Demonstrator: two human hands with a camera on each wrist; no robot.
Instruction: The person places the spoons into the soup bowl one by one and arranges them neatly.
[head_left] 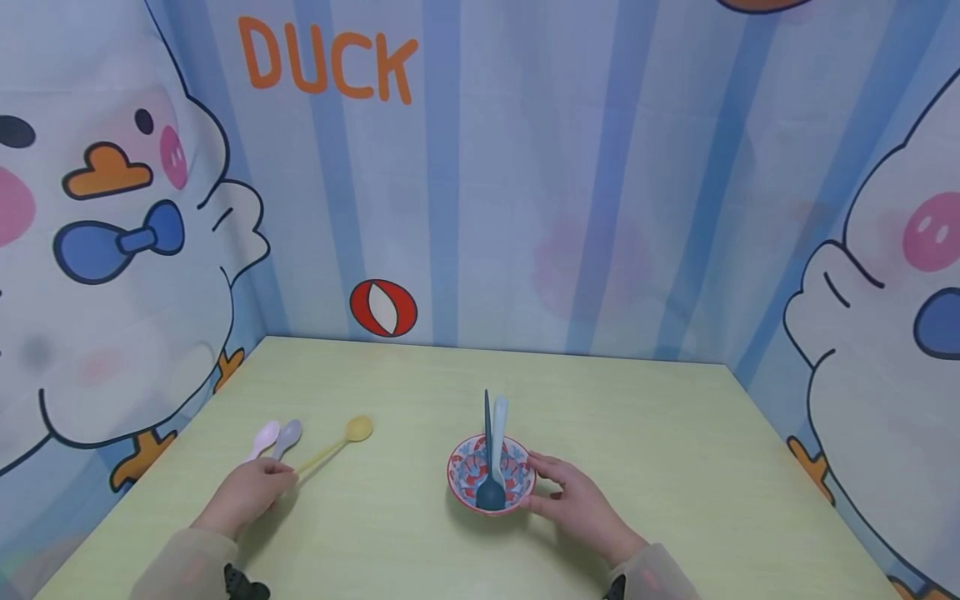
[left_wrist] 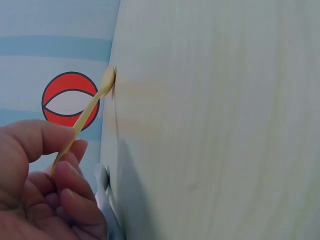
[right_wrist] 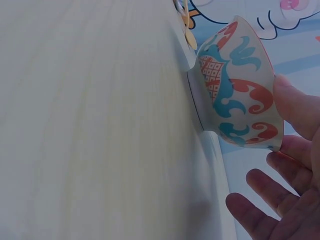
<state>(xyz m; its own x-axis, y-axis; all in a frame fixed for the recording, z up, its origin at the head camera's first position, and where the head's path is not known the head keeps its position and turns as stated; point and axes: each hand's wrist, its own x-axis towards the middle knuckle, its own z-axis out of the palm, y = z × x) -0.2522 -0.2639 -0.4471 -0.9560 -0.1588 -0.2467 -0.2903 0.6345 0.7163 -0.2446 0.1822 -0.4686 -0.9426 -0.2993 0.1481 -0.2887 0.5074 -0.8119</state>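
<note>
My left hand [head_left: 251, 492] pinches the handle of a yellow spoon [head_left: 358, 428] between thumb and fingers. In the left wrist view, the spoon's bowl end [left_wrist: 108, 79] points away from the hand, close over the table. A pink spoon [head_left: 266, 435] and a lilac spoon [head_left: 288, 435] lie just beyond that hand, their handles partly hidden by it. My right hand [head_left: 581, 504] holds the right side of a small patterned bowl [head_left: 457, 471], thumb and a finger at its rim. Inside lean a dark teal spoon [head_left: 491, 496], its head down, and a pale blue spoon [head_left: 499, 417].
The pale yellow table [head_left: 637, 417] extends around both hands and the bowl. Behind its far edge hangs a blue striped cloth [head_left: 510, 208] printed with ducks, which also covers both sides.
</note>
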